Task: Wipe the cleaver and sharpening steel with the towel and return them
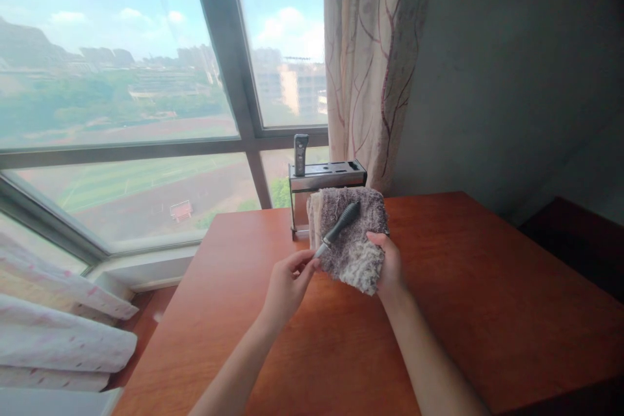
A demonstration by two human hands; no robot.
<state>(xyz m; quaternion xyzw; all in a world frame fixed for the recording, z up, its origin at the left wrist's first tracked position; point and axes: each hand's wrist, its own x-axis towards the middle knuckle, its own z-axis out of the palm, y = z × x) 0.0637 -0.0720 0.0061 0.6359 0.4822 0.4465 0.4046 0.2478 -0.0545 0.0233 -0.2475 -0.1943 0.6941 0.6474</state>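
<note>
My left hand (292, 276) pinches the metal end of a tool with a dark, ribbed handle (344, 221). The handle points up and to the right, away from my fingers; the rest of the metal part is hidden by them, so its kind cannot be made out. In my right hand (389, 263) is a folded, fluffy grey-brown cloth (371, 227), gripped at its right edge with the thumb on top. The dark handle lies across the front of the cloth. Just behind the cloth stands a knife block (327, 180) with one grey knife handle (301, 155) sticking up.
Both hands are above a reddish-brown wooden table (468, 286). Beyond its far left side are large windows with a metal frame (248, 136). A patterned curtain (370, 45) hangs behind the knife block, and a pale cloth (58, 331) drapes at the lower left.
</note>
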